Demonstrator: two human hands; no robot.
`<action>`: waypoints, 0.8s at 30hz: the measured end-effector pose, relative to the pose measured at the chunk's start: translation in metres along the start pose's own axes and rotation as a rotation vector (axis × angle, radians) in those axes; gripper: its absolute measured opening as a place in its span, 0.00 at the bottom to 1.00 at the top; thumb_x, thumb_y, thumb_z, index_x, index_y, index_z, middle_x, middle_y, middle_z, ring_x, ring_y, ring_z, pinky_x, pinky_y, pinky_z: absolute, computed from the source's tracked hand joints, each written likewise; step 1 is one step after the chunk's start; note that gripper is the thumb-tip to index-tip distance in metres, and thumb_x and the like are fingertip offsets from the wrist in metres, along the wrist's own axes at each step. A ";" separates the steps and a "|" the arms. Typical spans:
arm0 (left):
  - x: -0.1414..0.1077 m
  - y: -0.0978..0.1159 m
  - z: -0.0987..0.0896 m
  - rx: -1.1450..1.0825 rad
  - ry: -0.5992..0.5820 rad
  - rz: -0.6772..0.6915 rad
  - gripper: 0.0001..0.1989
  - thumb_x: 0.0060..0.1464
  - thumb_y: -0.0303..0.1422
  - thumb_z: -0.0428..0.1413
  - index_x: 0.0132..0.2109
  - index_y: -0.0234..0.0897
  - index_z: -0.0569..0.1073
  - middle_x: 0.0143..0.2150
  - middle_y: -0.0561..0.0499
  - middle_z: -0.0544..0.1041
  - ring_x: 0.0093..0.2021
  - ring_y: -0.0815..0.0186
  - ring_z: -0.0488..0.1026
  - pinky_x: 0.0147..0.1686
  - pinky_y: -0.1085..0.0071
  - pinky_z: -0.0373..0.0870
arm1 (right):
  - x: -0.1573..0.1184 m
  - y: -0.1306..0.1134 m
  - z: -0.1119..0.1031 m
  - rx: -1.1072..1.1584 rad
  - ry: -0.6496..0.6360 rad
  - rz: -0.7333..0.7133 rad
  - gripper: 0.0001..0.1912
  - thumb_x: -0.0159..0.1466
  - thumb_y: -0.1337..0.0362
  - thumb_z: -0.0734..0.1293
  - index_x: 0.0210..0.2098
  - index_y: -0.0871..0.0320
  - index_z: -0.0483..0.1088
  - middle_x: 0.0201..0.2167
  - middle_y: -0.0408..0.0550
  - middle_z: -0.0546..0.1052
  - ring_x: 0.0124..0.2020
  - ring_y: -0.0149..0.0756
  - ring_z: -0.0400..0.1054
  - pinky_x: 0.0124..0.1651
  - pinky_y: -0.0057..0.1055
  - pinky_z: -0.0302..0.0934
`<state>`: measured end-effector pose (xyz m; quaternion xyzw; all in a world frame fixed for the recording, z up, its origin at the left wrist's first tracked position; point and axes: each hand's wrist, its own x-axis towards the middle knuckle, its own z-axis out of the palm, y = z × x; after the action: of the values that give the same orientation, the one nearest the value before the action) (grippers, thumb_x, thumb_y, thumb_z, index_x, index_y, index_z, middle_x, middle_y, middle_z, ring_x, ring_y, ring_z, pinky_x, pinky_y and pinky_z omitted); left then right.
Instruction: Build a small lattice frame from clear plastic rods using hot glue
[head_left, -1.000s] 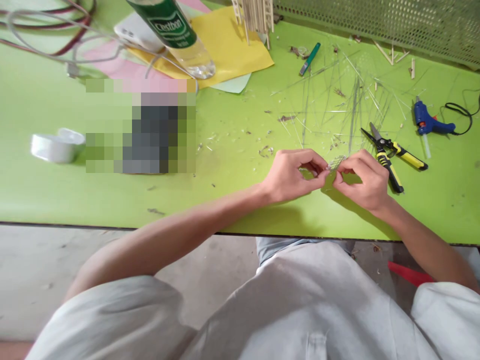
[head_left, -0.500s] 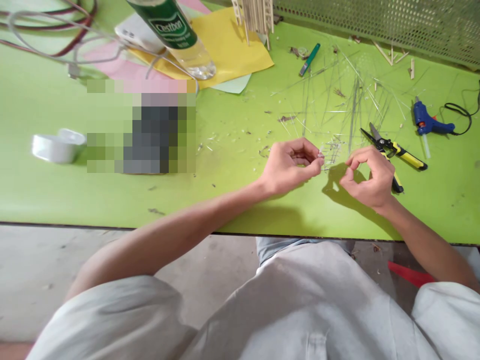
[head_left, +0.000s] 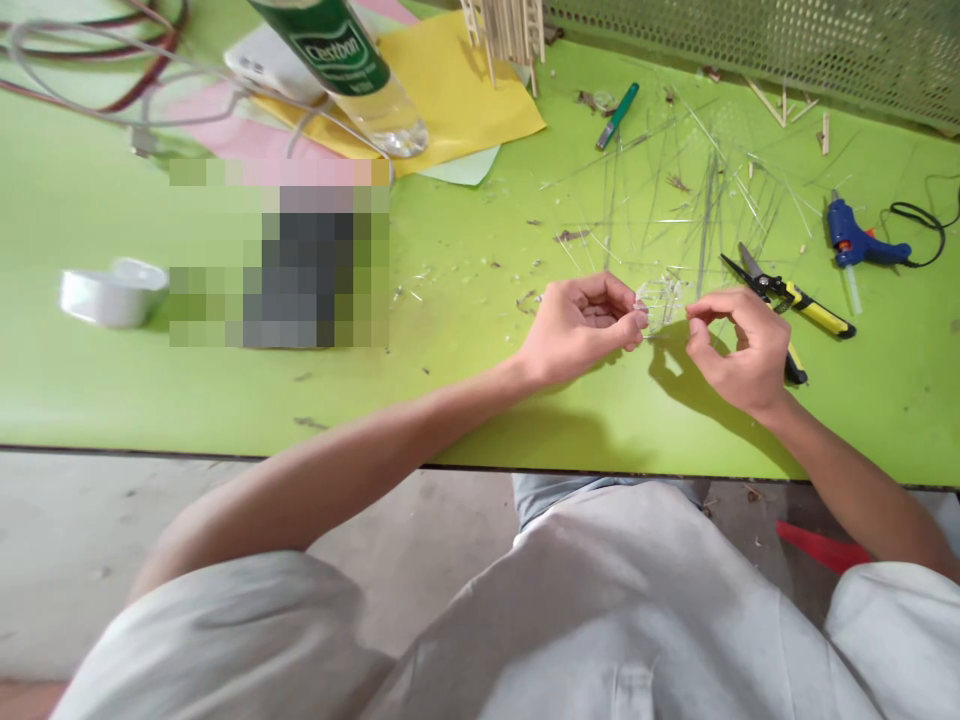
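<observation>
Left hand pinches a small wire frame near the table's near edge; right hand curls just beside it.

The left hand (head_left: 574, 330) has thumb and forefinger clamped on the left end of the wire frame (head_left: 664, 303), other fingers folded in, its forearm slanting in over the near edge of the table (head_left: 465, 420). The right hand (head_left: 746, 350), apart from the frame, bends thumb and forefinger into a ring; whether the tips meet or grip something thin, I cannot tell. Its forearm crosses the near edge towards the right corner. Cutters (head_left: 825, 312) lie beyond the right hand, partly hidden by it; loose wires (head_left: 709, 235) spread towards the far edge, a glue gun (head_left: 862, 242) towards the right edge.
</observation>
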<state>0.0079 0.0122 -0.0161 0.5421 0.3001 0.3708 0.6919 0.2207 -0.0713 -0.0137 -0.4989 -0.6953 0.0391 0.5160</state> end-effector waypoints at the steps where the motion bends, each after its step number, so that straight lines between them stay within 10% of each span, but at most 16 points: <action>1: 0.000 0.000 0.000 0.005 -0.003 0.004 0.20 0.47 0.38 0.81 0.34 0.34 0.79 0.29 0.51 0.83 0.27 0.70 0.81 0.30 0.76 0.82 | 0.001 0.000 0.000 -0.002 0.002 -0.011 0.10 0.67 0.72 0.72 0.43 0.50 0.81 0.37 0.44 0.86 0.35 0.37 0.80 0.41 0.38 0.77; 15: -0.009 -0.009 0.001 0.370 -0.026 0.295 0.05 0.55 0.33 0.69 0.36 0.35 0.84 0.36 0.45 0.88 0.35 0.65 0.85 0.39 0.70 0.86 | 0.001 -0.005 0.003 -0.036 0.007 0.101 0.05 0.68 0.66 0.74 0.36 0.52 0.81 0.33 0.45 0.87 0.31 0.36 0.79 0.37 0.36 0.77; 24: -0.008 -0.005 0.002 0.349 -0.025 0.195 0.08 0.53 0.35 0.70 0.36 0.36 0.83 0.35 0.46 0.88 0.34 0.65 0.84 0.39 0.70 0.86 | 0.000 -0.007 0.003 -0.067 -0.008 0.173 0.05 0.64 0.67 0.73 0.33 0.50 0.79 0.30 0.43 0.85 0.29 0.36 0.77 0.36 0.36 0.76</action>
<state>0.0062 0.0034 -0.0203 0.6848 0.2975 0.3716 0.5518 0.2143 -0.0737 -0.0112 -0.5739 -0.6525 0.0621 0.4909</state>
